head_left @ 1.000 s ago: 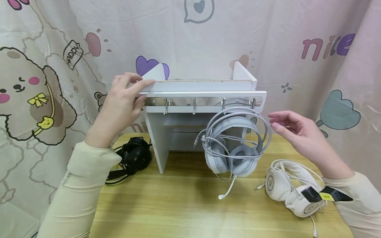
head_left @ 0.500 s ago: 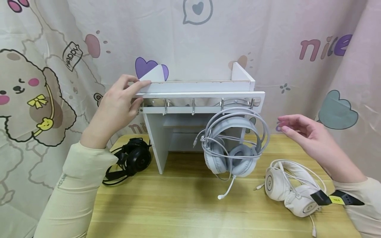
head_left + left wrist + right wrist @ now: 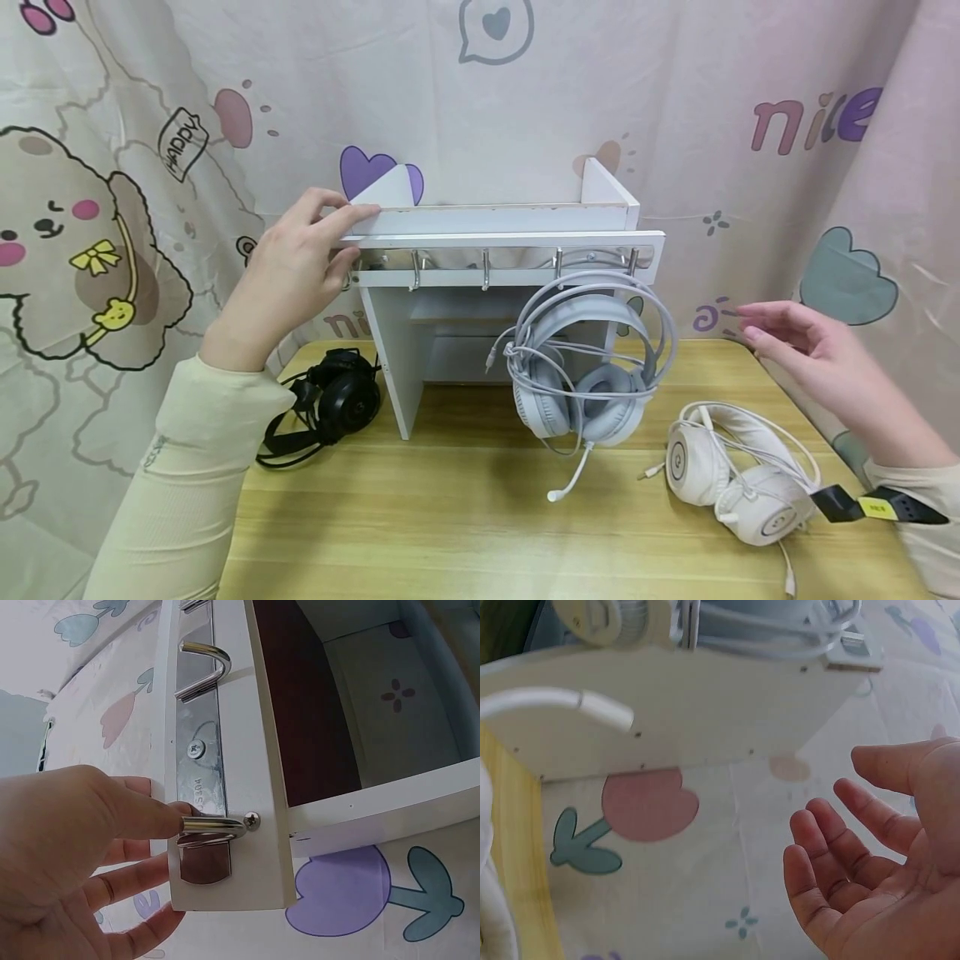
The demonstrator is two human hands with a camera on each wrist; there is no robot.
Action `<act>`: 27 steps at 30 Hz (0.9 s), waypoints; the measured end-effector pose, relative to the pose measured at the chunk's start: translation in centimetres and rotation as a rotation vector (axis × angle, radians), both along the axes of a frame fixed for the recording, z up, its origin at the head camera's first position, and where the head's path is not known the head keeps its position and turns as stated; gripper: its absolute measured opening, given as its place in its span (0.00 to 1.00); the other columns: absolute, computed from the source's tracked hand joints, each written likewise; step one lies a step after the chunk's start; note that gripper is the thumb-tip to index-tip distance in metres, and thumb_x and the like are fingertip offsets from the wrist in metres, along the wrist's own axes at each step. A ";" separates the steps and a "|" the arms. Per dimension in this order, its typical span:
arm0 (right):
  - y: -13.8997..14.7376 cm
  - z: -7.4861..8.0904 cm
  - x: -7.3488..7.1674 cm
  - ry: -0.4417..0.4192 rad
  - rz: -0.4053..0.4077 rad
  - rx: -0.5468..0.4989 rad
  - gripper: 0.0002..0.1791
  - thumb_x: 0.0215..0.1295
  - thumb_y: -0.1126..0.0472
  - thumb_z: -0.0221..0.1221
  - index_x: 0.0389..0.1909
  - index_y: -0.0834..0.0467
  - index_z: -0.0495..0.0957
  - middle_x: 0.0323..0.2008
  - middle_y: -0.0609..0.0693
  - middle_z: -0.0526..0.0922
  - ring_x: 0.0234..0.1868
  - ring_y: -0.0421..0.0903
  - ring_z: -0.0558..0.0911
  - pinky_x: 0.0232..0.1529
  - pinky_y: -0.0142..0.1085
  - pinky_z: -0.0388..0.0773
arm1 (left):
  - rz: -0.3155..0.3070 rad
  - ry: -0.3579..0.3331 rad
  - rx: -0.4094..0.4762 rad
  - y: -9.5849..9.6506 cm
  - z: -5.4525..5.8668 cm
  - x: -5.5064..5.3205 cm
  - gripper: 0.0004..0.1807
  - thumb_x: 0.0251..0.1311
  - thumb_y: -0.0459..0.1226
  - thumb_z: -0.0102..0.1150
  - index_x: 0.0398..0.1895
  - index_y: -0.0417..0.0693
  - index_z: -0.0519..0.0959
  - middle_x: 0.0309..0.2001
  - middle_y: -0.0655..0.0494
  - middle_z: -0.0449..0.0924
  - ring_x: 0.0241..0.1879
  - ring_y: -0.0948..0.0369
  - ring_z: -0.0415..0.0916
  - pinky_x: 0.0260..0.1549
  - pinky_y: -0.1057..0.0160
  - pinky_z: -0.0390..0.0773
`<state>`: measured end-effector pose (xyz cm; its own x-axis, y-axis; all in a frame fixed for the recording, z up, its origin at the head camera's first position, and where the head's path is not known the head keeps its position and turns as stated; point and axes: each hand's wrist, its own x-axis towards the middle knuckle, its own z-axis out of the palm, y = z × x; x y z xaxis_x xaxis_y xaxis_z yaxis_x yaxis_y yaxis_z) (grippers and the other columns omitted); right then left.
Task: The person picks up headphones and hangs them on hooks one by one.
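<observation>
With its thumb on the front and fingers behind, my left hand (image 3: pixel 288 275) grips the left end of the white hook rail (image 3: pixel 347 278) on a small white shelf (image 3: pixel 390 358). In the left wrist view the thumb lies against a metal hook (image 3: pixel 214 826) near the rail's end. A light grey headset (image 3: pixel 607 408) with coiled cable hangs from the rail's right side, its mic pointing down. My right hand (image 3: pixel 832 358) is held in the air to the right, fingers loosely bent and holding nothing. Below it a white headset (image 3: pixel 697 467) lies on the table.
A black headset (image 3: pixel 348 400) lies left of the shelf on the wooden table (image 3: pixel 450 533). Several metal hooks (image 3: pixel 486 271) line the rail. Behind stands a patterned curtain (image 3: pixel 675 100). The grey headset's mic juts toward the front.
My right hand has moved right and slightly down, away from the hanging grey headset. The left hand keeps its grip on the rail, and the headsets stay in place.
</observation>
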<state>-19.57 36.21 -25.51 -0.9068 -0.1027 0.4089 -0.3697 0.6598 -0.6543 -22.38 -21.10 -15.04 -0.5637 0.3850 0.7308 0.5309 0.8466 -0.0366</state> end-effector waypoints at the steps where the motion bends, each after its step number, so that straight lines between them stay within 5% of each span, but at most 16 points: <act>1: 0.4 -0.2 -0.1 0.002 0.011 -0.015 0.16 0.80 0.60 0.60 0.62 0.41 0.79 0.47 0.18 0.82 0.45 0.20 0.82 0.43 0.14 0.76 | 0.002 -0.002 -0.001 0.0 0.0 0.0 0.28 0.68 0.25 0.65 0.71 0.49 0.79 0.62 0.34 0.76 0.50 0.37 0.82 0.49 0.35 0.82; 14: 4.0 -1.9 -1.2 -0.065 0.008 -0.002 0.18 0.81 0.61 0.59 0.56 0.31 0.75 0.43 0.17 0.81 0.43 0.19 0.81 0.41 0.15 0.78 | 0.008 0.018 -0.016 0.2 0.0 0.1 0.28 0.67 0.24 0.64 0.70 0.49 0.78 0.61 0.34 0.77 0.49 0.36 0.82 0.47 0.34 0.83; 27: 8.6 -5.8 -2.7 -0.200 -0.011 0.069 0.14 0.82 0.57 0.58 0.55 0.30 0.73 0.45 0.10 0.74 0.43 0.18 0.77 0.39 0.23 0.80 | 0.016 0.026 -0.016 0.3 -0.1 0.1 0.29 0.66 0.23 0.64 0.70 0.50 0.78 0.60 0.35 0.77 0.47 0.37 0.82 0.44 0.36 0.82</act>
<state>-22.28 44.83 -31.27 -0.9704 -0.1138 0.2128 -0.2293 0.7092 -0.6667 -22.27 -20.75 -15.12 -0.5506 0.3880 0.7391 0.5161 0.8541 -0.0639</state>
